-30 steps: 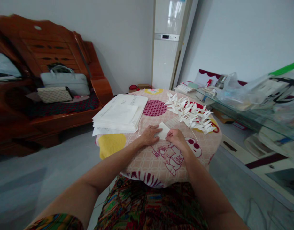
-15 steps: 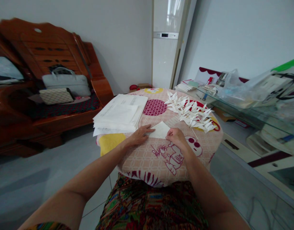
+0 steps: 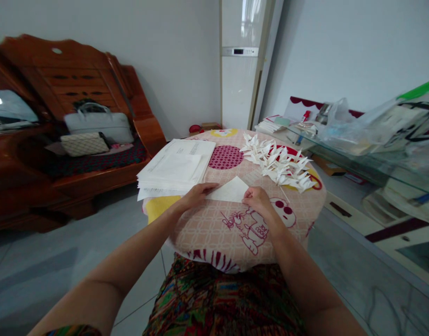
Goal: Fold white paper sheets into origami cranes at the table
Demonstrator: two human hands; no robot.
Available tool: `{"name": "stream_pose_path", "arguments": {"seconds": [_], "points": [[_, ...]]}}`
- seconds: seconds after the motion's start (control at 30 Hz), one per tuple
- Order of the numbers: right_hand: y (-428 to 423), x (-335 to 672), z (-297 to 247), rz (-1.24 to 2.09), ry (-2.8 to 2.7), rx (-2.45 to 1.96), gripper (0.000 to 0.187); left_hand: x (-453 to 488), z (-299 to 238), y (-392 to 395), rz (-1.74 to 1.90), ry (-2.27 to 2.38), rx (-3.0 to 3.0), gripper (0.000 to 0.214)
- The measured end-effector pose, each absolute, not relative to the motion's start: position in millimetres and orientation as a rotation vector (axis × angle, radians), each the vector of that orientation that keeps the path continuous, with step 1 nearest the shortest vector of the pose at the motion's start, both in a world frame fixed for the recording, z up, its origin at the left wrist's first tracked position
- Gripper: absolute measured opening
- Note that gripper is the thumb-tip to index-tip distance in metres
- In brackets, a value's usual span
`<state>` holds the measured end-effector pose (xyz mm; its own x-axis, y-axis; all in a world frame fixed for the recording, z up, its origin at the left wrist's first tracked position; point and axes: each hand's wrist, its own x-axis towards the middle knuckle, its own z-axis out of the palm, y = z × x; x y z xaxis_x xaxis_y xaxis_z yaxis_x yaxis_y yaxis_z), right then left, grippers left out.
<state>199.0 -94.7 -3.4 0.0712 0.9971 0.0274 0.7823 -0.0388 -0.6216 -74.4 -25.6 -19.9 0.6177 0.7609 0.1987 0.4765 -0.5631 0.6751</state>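
A white sheet of paper [image 3: 230, 190], folded to a triangle-like shape with its peak pointing away from me, lies on the tablecloth. My right hand [image 3: 257, 199] pinches its right corner between thumb and fingers. At the left corner is my left hand [image 3: 197, 195], its fingers stretched out along the paper's edge; its thumb is hard to make out. Beyond my right hand sits a cluster of folded white paper cranes [image 3: 277, 161]. Left of the folded sheet rises a thick stack of printed paper [image 3: 176, 163], with smaller sheets on top.
The small round table has a patterned pink cloth [image 3: 214, 233]. A glass-topped cabinet [image 3: 361, 163] with plastic bags [image 3: 368, 126] stands close on the right. On the left is a carved wooden seat [image 3: 78, 84] holding a grey handbag [image 3: 99, 125]. A white air conditioner [image 3: 238, 88] stands behind.
My left hand has slid left from the middle of the paper to its left corner, and more of the sheet shows. My right hand keeps its hold on the right corner.
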Motion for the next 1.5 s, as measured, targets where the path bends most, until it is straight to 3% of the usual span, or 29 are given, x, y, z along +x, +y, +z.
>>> {"name": "stream_pose_path", "arguments": {"seconds": [0.23,0.4,0.57,1.1,1.17,1.23,1.3,1.5], "points": [[-96,202,-12,0.460,-1.582,-1.768,0.011,-26,-6,-15,0.651,1.277,2.260,0.048],[-96,211,-17,0.141,-1.548,-1.755,0.026,2,-7,-21,0.553,1.351,2.371,0.060],[-93,210,-25,0.082,-1.738,-1.820,0.034,7,-17,-31,0.554,1.351,2.482,0.071],[-87,213,-36,0.287,-1.491,-1.549,0.023,4,-26,-34,0.916,1.153,2.378,0.071],[-88,214,-34,0.322,-1.447,-1.499,0.020,3,-20,-34,0.946,1.165,2.317,0.057],[-89,217,-31,0.335,-1.385,-1.452,0.018,1,-16,-34,0.960,1.182,2.243,0.028],[-89,221,-29,0.361,-1.283,-1.399,0.026,-3,-11,-32,1.000,1.189,2.113,0.010],[-87,227,-22,0.727,-1.039,-1.139,0.052,-12,5,-24,1.226,0.921,1.185,0.034]]}}
